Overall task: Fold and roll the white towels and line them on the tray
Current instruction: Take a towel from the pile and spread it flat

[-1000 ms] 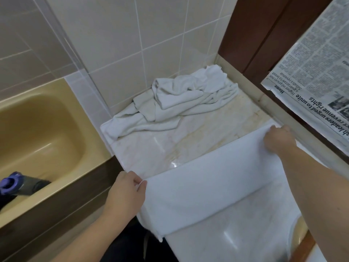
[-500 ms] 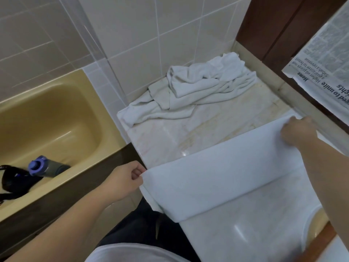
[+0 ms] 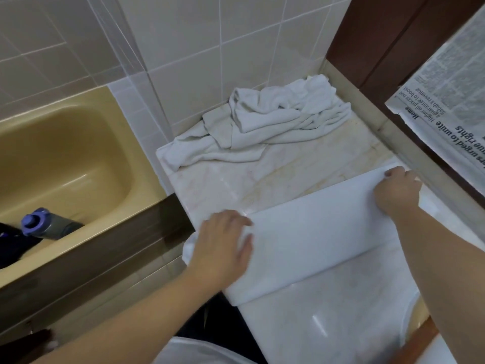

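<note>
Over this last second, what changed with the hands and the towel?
The left hand let go of its pinch on the flat white towel and now lies flat on its left end. The right hand still grips the far right corner. The crumpled towels on the marble counter have not moved.

Marble desk (image 3: 231, 185) sits in the corner, yellowish stains on it. Beige tiled wall (image 3: 199, 48) behind. Yellow bathtub (image 3: 65, 153) to the left, with a grey bottle (image 3: 49, 227) with a purple cap lying at its near edge, beside something dark. Dark wood panel (image 3: 380, 43) on the right. Newspaper (image 3: 451, 106) hangs over the right side, print upside down.
</note>
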{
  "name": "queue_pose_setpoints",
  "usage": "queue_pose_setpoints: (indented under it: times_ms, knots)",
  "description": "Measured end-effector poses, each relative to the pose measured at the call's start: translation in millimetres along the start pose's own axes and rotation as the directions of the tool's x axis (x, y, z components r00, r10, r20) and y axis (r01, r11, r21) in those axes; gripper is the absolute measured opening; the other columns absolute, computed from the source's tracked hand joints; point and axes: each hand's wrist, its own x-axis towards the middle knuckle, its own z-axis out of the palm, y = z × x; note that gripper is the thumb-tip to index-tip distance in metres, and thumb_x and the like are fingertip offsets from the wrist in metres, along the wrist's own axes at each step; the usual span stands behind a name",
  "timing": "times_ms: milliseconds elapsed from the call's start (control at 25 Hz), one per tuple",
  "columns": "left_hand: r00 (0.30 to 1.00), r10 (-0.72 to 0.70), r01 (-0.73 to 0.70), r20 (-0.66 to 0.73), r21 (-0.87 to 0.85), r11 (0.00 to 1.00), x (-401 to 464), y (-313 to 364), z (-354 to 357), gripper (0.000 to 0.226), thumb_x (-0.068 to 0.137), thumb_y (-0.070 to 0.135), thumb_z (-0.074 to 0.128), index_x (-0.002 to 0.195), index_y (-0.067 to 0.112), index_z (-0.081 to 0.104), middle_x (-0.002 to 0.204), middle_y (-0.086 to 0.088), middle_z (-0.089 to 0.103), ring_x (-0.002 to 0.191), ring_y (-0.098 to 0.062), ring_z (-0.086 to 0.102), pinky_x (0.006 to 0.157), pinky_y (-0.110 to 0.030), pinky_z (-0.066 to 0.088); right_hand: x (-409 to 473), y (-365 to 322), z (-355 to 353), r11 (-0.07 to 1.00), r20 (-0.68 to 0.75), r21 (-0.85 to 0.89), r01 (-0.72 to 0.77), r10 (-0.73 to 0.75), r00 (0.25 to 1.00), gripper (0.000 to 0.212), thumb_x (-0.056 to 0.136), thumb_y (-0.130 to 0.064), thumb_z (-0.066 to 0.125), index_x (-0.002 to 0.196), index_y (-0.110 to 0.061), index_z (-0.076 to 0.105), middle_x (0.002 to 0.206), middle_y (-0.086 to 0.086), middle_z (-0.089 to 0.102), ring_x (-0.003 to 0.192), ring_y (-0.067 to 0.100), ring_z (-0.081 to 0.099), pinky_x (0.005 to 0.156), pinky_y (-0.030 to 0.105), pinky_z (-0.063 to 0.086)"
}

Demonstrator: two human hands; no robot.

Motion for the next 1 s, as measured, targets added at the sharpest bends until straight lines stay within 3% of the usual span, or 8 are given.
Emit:
queue_pose_setpoints:
  times_ms: [40,120,240,320,400,480,640,1000]
  knots:
    - [0.985,0.12,-0.122,0.123,0.012,0.992,5.8,19.1,17.8,0.044,0.098,0.047,0.058,0.135,0.023,0.06,0.144,-0.005,0.055,0.132,-0.029,0.05,0.108,-0.046,0.042,-2.7,0.1,1.0,0.999,0.019,0.043,-0.014,0.014,1.0,0.039,0.103,-0.009,0.041,0.14,0.003,0.045,0.141,0.029,0.043,0.13,0.044,0.039,0.11,0.048,0.026]
    - [0.901,0.188,-0.241,0.392,0.091,0.966,18.1,39.7,46.9,0.078,0.097,0.071,0.044,0.16,0.026,0.034,0.172,-0.007,0.019,0.158,-0.027,0.014,0.128,-0.048,0.017,-6.3,1.4,5.3,0.991,0.063,0.124,-0.057,0.049,0.997,0.046,0.108,-0.025,0.039,0.144,0.002,0.044,0.148,0.029,0.042,0.136,0.044,0.037,0.116,0.05,0.026]
    - [0.819,0.139,-0.263,0.557,0.149,0.953,22.3,42.6,67.3,0.104,0.089,0.09,0.026,0.166,0.028,-0.006,0.17,-0.001,-0.027,0.154,-0.02,-0.032,0.128,-0.05,-0.008,-46.3,-17.6,11.3,0.997,0.01,0.064,0.038,-0.038,0.999,0.069,0.108,-0.049,0.027,0.158,-0.003,0.03,0.167,0.025,0.018,0.155,0.04,0.014,0.127,0.054,0.014]
    - [0.826,0.127,-0.251,0.549,0.156,0.955,22.0,40.9,69.2,0.108,0.086,0.094,0.023,0.165,0.028,-0.01,0.169,0.001,-0.03,0.153,-0.018,-0.035,0.127,-0.051,-0.009,-110.6,-49.3,22.7,0.958,0.073,0.082,0.275,-0.281,0.957,0.068,0.109,-0.053,0.024,0.165,-0.017,0.013,0.173,0.012,0.001,0.159,0.034,-0.001,0.127,0.054,0.006]
    - [0.837,0.133,-0.25,0.531,0.154,0.956,22.6,41.0,70.6,0.109,0.085,0.095,0.023,0.165,0.028,-0.007,0.17,0.001,-0.026,0.155,-0.018,-0.03,0.128,-0.051,-0.004,-173.4,-67.6,35.3,0.837,0.27,0.044,0.546,-0.536,0.8,0.064,0.109,-0.056,0.018,0.165,-0.033,-0.006,0.172,0.001,-0.016,0.158,0.029,-0.015,0.125,0.06,0.0]
    - [0.835,0.122,-0.251,0.537,0.172,0.953,22.2,42.0,71.7,0.109,0.084,0.096,0.022,0.165,0.028,-0.008,0.17,0.002,-0.028,0.155,-0.018,-0.03,0.129,-0.051,-0.003,-176.8,-54.3,41.1,0.755,0.328,-0.052,0.653,-0.605,0.726,0.063,0.106,-0.065,0.013,0.159,-0.046,-0.017,0.17,-0.005,-0.023,0.157,0.032,-0.021,0.122,0.069,-0.003]
    - [0.82,0.1,-0.253,0.564,0.202,0.946,22.9,45.0,69.7,0.11,0.082,0.098,0.017,0.163,0.032,-0.016,0.166,0.004,-0.037,0.151,-0.017,-0.038,0.128,-0.05,-0.007,-65.7,27.5,16.6,0.965,0.217,-0.1,0.243,-0.218,0.952,0.067,0.092,-0.085,0.005,0.152,-0.063,-0.017,0.17,-0.008,-0.022,0.156,0.036,-0.02,0.121,0.069,-0.007]
    - [0.818,0.065,-0.225,0.572,0.215,0.95,25.6,54.7,71.8,0.116,0.076,0.102,0.015,0.162,0.033,-0.02,0.164,0.003,-0.041,0.15,-0.018,-0.04,0.128,-0.051,-0.009,-24.2,43.8,15.8,0.996,0.214,-0.059,0.071,-0.057,0.975,0.066,0.097,-0.073,0.01,0.159,-0.053,-0.004,0.173,-0.001,-0.014,0.157,0.037,-0.017,0.123,0.066,-0.008]
